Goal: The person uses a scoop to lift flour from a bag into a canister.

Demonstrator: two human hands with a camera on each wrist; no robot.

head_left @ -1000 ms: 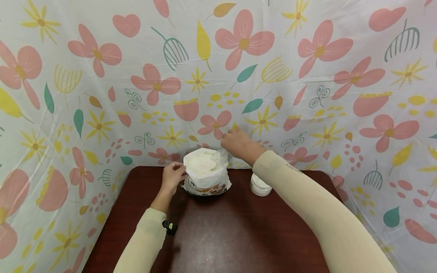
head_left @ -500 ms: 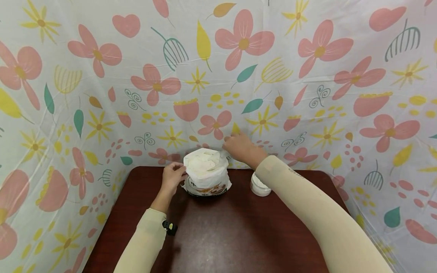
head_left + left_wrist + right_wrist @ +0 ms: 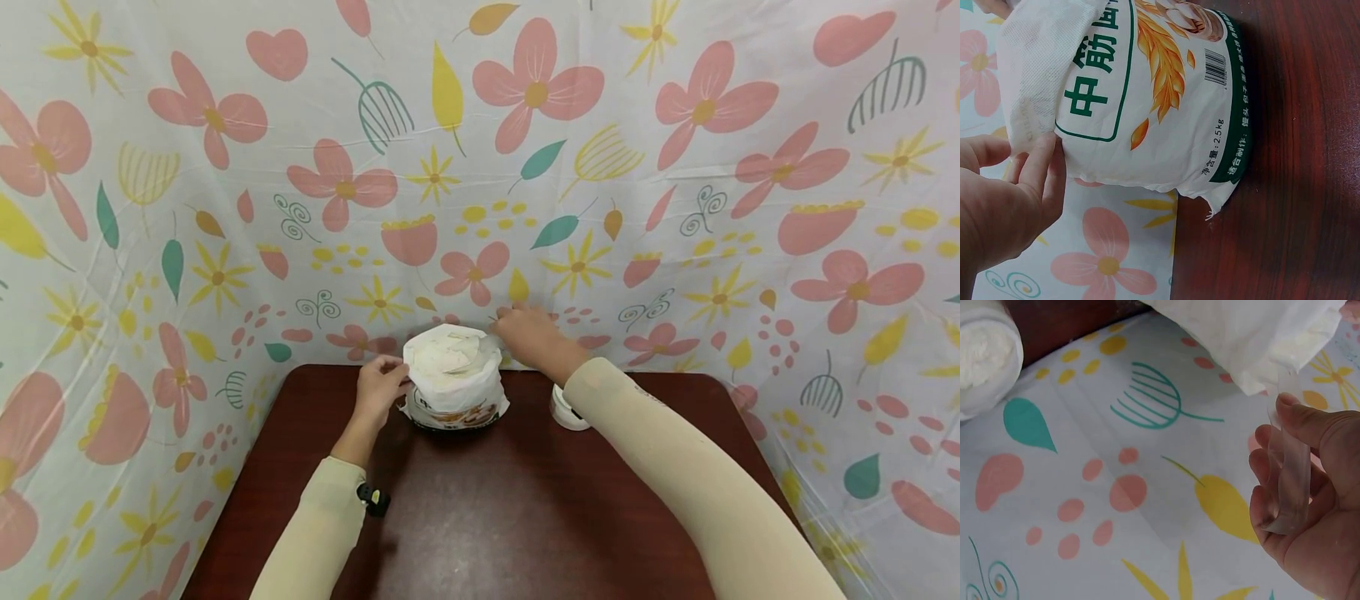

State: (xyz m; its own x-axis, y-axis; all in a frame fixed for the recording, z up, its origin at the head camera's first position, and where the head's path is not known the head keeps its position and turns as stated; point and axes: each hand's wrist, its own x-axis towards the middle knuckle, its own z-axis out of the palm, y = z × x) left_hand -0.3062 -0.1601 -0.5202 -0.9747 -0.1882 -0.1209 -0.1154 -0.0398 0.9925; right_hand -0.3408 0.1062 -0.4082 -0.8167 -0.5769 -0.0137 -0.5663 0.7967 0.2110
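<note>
A white flour bag [image 3: 459, 398] stands upright at the back of the table, its top rolled open over white flour [image 3: 450, 354]. In the left wrist view, printed wheat and "2.5kg" show on the bag [image 3: 1147, 81]. My left hand [image 3: 378, 392] pinches the bag's folded rim on its left side, thumb against fingers [image 3: 1041, 181]. At the bag's right side, my right hand [image 3: 532, 335] grips the handle of a clear plastic scoop [image 3: 1292, 478]. The scoop's far end reaches into the bag's mouth, hidden there.
Right of the bag, a clear round tub [image 3: 568, 417] holds white powder, seen from above in the right wrist view; the right sleeve [image 3: 622, 400] partly covers it. A flowered curtain [image 3: 337, 250] hangs right behind the dark red table [image 3: 480, 517].
My right hand has lowered and shifted slightly right beside the bag's mouth, and its sleeve now covers more of the tub. The flour's surface looks disturbed. My left hand stays on the rim.
</note>
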